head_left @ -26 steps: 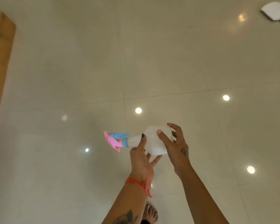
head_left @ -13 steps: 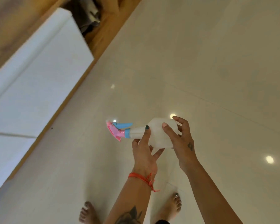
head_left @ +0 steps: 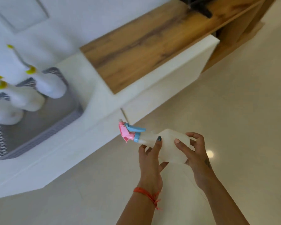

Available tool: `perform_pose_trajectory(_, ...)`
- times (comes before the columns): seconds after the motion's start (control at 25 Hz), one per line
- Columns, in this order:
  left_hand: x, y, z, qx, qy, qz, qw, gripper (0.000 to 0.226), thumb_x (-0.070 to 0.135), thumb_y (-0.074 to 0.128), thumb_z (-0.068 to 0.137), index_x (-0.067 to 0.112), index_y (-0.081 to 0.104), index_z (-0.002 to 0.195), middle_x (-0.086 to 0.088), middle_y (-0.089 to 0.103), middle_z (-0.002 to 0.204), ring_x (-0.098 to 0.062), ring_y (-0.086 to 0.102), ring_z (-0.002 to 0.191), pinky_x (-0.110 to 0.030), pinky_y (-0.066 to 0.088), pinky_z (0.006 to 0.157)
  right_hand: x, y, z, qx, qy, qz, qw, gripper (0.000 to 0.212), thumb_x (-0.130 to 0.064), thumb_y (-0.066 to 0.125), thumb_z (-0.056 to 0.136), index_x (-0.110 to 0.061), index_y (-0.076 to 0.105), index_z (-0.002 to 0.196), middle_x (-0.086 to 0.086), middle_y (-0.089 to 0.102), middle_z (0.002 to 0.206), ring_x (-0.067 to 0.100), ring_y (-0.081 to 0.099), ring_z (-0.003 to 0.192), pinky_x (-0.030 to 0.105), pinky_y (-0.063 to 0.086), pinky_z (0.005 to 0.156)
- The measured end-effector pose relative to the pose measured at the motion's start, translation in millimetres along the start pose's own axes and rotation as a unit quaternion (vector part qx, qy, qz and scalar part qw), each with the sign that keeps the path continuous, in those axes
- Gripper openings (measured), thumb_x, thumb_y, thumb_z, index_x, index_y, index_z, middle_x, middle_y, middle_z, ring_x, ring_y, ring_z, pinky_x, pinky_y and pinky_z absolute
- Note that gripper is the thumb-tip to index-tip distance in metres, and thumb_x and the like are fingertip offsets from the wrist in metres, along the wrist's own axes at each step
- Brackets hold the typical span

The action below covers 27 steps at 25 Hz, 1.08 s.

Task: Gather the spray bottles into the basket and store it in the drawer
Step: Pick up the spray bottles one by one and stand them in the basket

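Note:
Both hands hold a white spray bottle (head_left: 169,143) with a pink and blue trigger head, lying sideways above the floor. My left hand (head_left: 151,158) grips its neck side from below, and my right hand (head_left: 193,151) wraps the base. At the left, a grey mesh basket (head_left: 62,125) sits on a white ledge (head_left: 94,98). Inside it stand white spray bottles with yellow nozzles: one (head_left: 50,85) at the back, another (head_left: 26,99) in front of it. The image is blurred there.
A wooden countertop (head_left: 144,46) runs up to the right above white cabinet fronts (head_left: 177,82). A dark object (head_left: 199,7) sits on the wood at the top. Glossy cream floor tiles (head_left: 234,103) fill the right and bottom.
The view has swung left and up, from bare floor to the cabinet and basket. Both hands have kept the same hold on the pink-headed bottle throughout.

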<state>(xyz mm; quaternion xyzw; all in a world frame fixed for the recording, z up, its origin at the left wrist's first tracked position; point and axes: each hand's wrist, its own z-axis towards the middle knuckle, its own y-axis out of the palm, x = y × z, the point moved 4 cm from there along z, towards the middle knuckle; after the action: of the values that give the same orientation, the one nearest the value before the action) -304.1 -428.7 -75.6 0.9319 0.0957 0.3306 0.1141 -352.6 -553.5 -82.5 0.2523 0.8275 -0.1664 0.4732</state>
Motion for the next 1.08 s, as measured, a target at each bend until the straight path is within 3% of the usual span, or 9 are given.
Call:
perform_pose_trajectory(0.16,90,-64,4,-0.01,0.075,0.019,0.997,0.047,0.027,0.066,0.083,0.025,0.044,0.124,0.001,0.061,0.119,-0.018,0.063,0.102,-0.031,0.058,0.072,-44,92,-2,-0.143,-0.006,-0.042,0.989,0.064,-0.052,0.074,0.051,-0.04,0.045,0.107,-0.005,0.057,0.121,0.019,0.06,0.106,0.033,0.054,0.077)
perform_pose_trajectory(0.24,133,-98,4,-0.027,0.124,0.046,0.991,0.045,0.03,0.069,0.079,0.031,0.047,0.118,0.003,0.06,0.122,-0.016,0.063,0.104,-0.03,0.057,0.076,-67,135,-1,-0.23,-0.017,-0.085,0.969,0.067,-0.052,0.076,0.049,-0.046,0.051,0.112,-0.011,0.059,0.121,0.01,0.063,0.102,0.033,0.052,0.083)
perform_pose_trajectory(0.36,185,-140,2,-0.044,0.183,0.119,0.975,0.051,0.037,0.074,0.074,0.034,0.049,0.118,0.003,0.061,0.125,-0.019,0.062,0.11,-0.042,0.053,0.094,-92,192,1,-0.334,-0.029,-0.172,0.926,0.081,-0.047,0.082,0.047,-0.051,0.05,0.122,-0.011,0.057,0.121,0.004,0.064,0.103,0.031,0.05,0.09)
perform_pose_trajectory(0.48,226,-176,10,-0.034,0.238,0.185,0.953,0.064,0.044,0.073,0.065,0.03,0.051,0.125,0.004,0.063,0.123,-0.019,0.059,0.116,-0.048,0.048,0.099,-107,252,9,-0.387,-0.071,-0.268,0.88,0.095,-0.05,0.084,0.045,-0.058,0.04,0.128,-0.012,0.052,0.124,0.006,0.059,0.11,0.029,0.051,0.092)
perform_pose_trajectory(0.6,264,-198,26,-0.021,0.282,0.238,0.929,0.052,0.039,0.07,0.068,0.042,0.052,0.117,0.009,0.062,0.122,-0.012,0.056,0.117,-0.045,0.047,0.101,-118,306,22,-0.414,-0.148,-0.307,0.844,0.089,-0.038,0.089,0.053,-0.054,0.039,0.124,-0.019,0.052,0.118,0.0,0.055,0.108,0.02,0.051,0.09)
perform_pose_trajectory(0.68,286,-207,40,-0.01,0.303,0.262,0.916,0.051,0.04,0.071,0.065,0.052,0.053,0.111,0.004,0.057,0.124,-0.018,0.052,0.121,-0.047,0.044,0.102,-125,336,32,-0.407,-0.207,-0.315,0.832,0.081,-0.032,0.089,0.057,-0.051,0.037,0.116,-0.023,0.051,0.117,-0.002,0.053,0.107,0.012,0.049,0.083)
perform_pose_trajectory(0.76,305,-215,56,0.009,0.315,0.292,0.903,0.054,0.043,0.071,0.062,0.049,0.056,0.113,0.0,0.052,0.122,-0.022,0.05,0.121,-0.047,0.043,0.103,-126,360,43,-0.393,-0.267,-0.327,0.817,0.079,-0.039,0.086,0.058,-0.048,0.033,0.115,-0.025,0.049,0.118,-0.001,0.051,0.106,0.01,0.048,0.077)
perform_pose_trajectory(0.92,330,-222,90,0.03,0.325,0.362,0.873,0.052,0.03,0.074,0.066,0.05,0.05,0.108,0.006,0.053,0.118,-0.011,0.05,0.114,-0.03,0.04,0.101,-118,392,69,-0.304,-0.409,-0.398,0.763,0.086,-0.057,0.072,0.061,-0.033,0.03,0.132,-0.008,0.052,0.122,0.009,0.051,0.103,0.02,0.045,0.081)
perform_pose_trajectory(1.08,334,-225,123,0.031,0.341,0.435,0.832,0.057,0.014,0.073,0.076,0.023,0.05,0.128,0.009,0.048,0.112,-0.002,0.042,0.104,-0.007,0.035,0.087,-107,405,95,-0.193,-0.508,-0.472,0.694,0.082,-0.066,0.065,0.057,-0.022,0.042,0.123,0.004,0.066,0.112,0.026,0.059,0.101,0.03,0.03,0.078)
